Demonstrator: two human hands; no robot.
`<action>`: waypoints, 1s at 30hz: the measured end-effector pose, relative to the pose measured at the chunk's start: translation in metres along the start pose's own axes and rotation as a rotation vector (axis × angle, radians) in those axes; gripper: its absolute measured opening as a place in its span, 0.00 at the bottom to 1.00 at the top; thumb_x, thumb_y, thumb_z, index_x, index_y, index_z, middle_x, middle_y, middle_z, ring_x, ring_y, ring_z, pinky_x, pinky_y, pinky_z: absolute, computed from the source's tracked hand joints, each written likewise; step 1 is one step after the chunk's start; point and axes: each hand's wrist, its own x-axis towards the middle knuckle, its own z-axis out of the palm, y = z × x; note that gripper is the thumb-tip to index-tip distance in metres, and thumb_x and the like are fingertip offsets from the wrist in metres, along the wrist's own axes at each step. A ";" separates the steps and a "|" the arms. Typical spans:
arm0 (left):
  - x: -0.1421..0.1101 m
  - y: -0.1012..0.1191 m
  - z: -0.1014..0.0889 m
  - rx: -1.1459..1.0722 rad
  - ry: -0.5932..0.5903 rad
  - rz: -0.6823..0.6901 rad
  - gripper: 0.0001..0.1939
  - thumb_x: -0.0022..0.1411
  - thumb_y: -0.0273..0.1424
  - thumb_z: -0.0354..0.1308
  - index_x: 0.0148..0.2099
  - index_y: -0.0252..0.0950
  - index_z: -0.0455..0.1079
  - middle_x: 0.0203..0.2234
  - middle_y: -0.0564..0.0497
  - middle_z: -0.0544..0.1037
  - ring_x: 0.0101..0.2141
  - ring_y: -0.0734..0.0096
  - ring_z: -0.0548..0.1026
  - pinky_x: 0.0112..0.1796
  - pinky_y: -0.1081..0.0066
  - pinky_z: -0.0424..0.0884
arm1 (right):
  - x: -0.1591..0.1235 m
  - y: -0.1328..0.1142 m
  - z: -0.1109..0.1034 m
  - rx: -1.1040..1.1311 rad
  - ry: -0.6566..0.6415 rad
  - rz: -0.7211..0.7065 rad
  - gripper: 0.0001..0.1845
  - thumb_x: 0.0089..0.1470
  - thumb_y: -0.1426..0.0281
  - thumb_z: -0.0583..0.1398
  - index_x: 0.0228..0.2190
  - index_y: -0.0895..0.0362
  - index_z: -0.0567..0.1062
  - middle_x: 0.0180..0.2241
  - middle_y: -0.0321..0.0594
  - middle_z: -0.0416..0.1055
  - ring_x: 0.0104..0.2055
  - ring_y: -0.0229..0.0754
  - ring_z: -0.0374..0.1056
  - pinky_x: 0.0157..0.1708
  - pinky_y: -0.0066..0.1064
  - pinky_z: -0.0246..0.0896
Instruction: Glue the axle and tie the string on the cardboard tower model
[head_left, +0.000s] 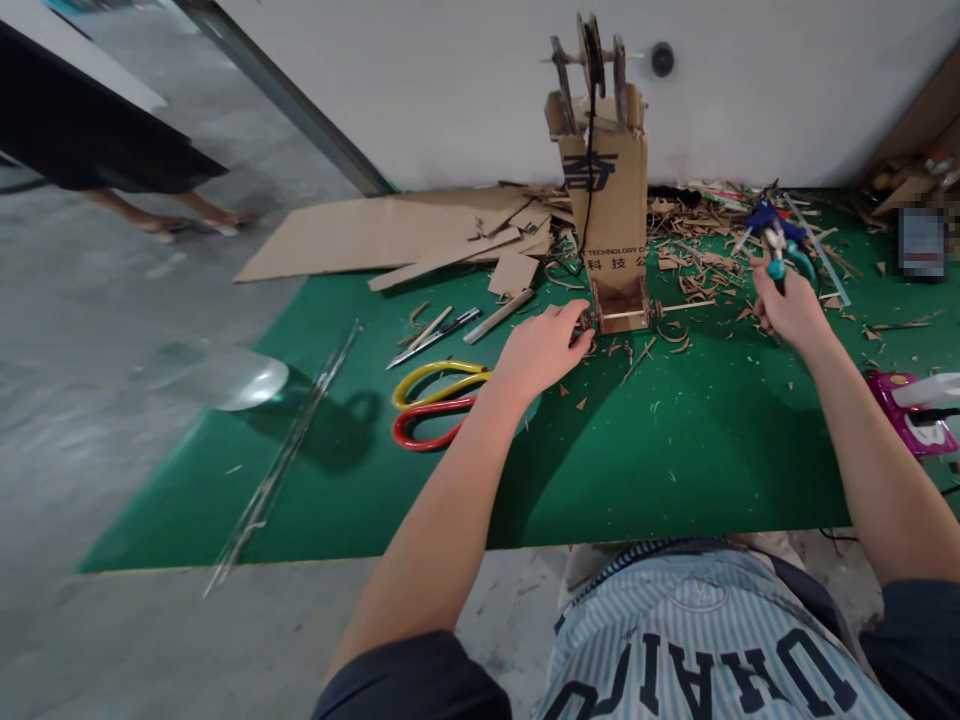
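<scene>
A tall cardboard tower (613, 200) with wheels on an axle at its top stands on a green mat (675, 450). My left hand (541, 348) rests at the tower's base on its left side, fingers curled and pinching a small part there. My right hand (786, 305) is to the right of the tower, closed around a teal-handled tool (777, 252) with a blue part at its top, held over the cardboard scraps.
Red and yellow scissors (435, 405) lie left of my left hand, with knives (435, 335) behind them. Cardboard sheets (390, 235) and scraps (705, 250) cover the mat's far side. A long rod (289, 455) and a clear dome (225, 375) lie at the left. A pink object (911, 410) sits at the right. Another person's feet (191, 215) are at the far left.
</scene>
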 end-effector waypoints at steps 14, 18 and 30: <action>0.000 -0.002 0.001 0.011 -0.009 -0.005 0.25 0.75 0.37 0.50 0.69 0.35 0.62 0.50 0.38 0.82 0.46 0.49 0.82 0.44 0.57 0.77 | -0.015 -0.020 -0.018 -1.018 0.347 -0.071 0.36 0.70 0.50 0.45 0.49 0.63 0.81 0.60 0.69 0.67 0.60 0.73 0.64 0.51 0.62 0.63; 0.000 -0.001 0.003 0.030 -0.009 0.002 0.25 0.75 0.37 0.50 0.69 0.34 0.62 0.50 0.37 0.81 0.47 0.49 0.82 0.45 0.58 0.77 | -0.007 -0.015 -0.036 -0.927 0.171 0.101 0.37 0.58 0.53 0.62 0.64 0.58 0.70 0.50 0.65 0.75 0.49 0.69 0.73 0.45 0.60 0.67; 0.001 -0.001 0.002 0.003 -0.015 -0.010 0.26 0.75 0.37 0.49 0.70 0.34 0.62 0.51 0.37 0.81 0.48 0.50 0.81 0.44 0.59 0.77 | -0.016 -0.043 -0.034 -0.632 0.463 -0.213 0.19 0.65 0.64 0.57 0.55 0.52 0.75 0.49 0.59 0.71 0.53 0.63 0.68 0.53 0.57 0.60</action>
